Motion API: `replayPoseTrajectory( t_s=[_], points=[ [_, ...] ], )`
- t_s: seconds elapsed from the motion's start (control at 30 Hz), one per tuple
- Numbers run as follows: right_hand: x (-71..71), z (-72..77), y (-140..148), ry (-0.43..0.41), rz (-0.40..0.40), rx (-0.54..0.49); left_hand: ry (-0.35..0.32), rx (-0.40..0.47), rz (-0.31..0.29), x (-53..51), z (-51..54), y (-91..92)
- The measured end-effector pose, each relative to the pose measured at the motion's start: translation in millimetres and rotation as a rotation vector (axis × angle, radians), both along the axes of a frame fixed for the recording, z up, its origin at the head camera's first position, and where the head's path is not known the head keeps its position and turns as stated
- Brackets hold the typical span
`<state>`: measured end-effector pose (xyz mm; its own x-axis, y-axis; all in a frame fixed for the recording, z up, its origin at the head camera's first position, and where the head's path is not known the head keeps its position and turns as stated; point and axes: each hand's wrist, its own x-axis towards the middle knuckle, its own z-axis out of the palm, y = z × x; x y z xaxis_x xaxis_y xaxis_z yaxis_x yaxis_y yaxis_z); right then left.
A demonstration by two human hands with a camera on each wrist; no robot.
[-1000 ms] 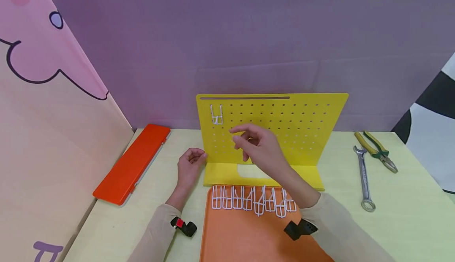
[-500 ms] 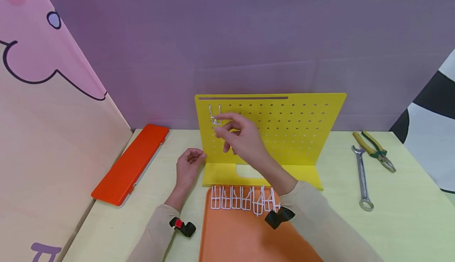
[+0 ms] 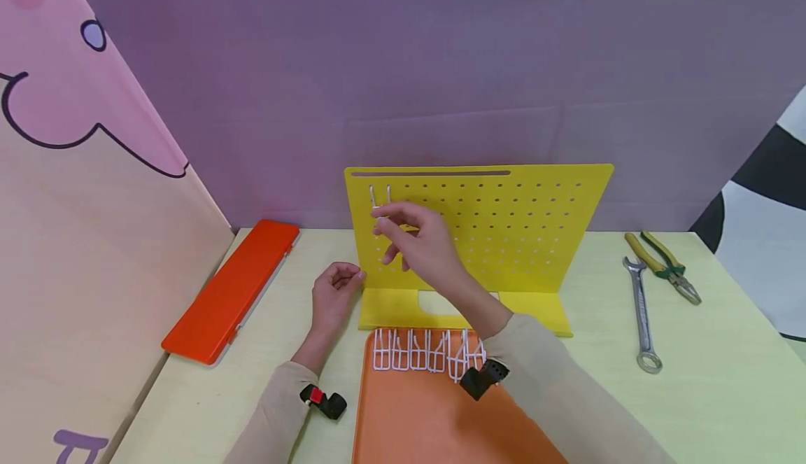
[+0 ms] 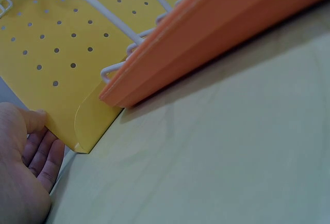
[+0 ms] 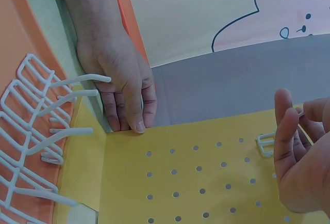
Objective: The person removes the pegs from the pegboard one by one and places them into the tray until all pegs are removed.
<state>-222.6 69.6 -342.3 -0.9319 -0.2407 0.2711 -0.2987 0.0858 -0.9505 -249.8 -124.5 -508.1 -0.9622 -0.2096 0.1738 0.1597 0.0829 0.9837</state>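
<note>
A yellow pegboard (image 3: 522,278) stands upright on the table. My left hand (image 3: 336,296) holds its lower left edge; in the left wrist view the thumb (image 4: 35,120) lies at the board's front and other fingers sit by the edge. Near the board's top left, a white wire hook (image 3: 388,193) hangs from the holes. My right hand (image 3: 428,247) covers the lower part of this hook. In the right wrist view its thumb and forefinger pinch the hook's protruding prong (image 5: 301,113).
An orange tray (image 3: 434,422) in front of the board carries a row of white wire hooks (image 3: 382,369), some hidden behind the right forearm. A red case (image 3: 233,292) lies left. To the right are a combination wrench (image 3: 642,310) and pliers (image 3: 667,266).
My right hand has moved left across the pegboard to the hanging hook, and its fingers now meet the prong. The left hand has stayed at the board's edge.
</note>
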Motion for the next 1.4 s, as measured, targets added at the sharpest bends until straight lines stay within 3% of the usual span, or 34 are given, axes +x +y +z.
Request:
replayPoseTrajectory(
  t_s=[0.33,0.87,1.1,1.4],
  points=[
    [-0.2,3.0,1.5,-0.028,-0.019,-0.023,-0.008,-0.003,0.003,0.4,-0.2,-0.1],
    [8.2,2.9,8.7,0.034,-0.007,-0.036,-0.011,-0.008,0.001,1.6,0.8,0.4],
    [18.0,5.9,21.9,0.052,-0.008,-0.023,-0.02,-0.021,0.004,0.7,-0.1,1.0],
    [28.2,10.4,51.6,0.059,-0.068,-0.005,-0.019,-0.001,0.012,0.0,0.1,-0.1]
  ],
)
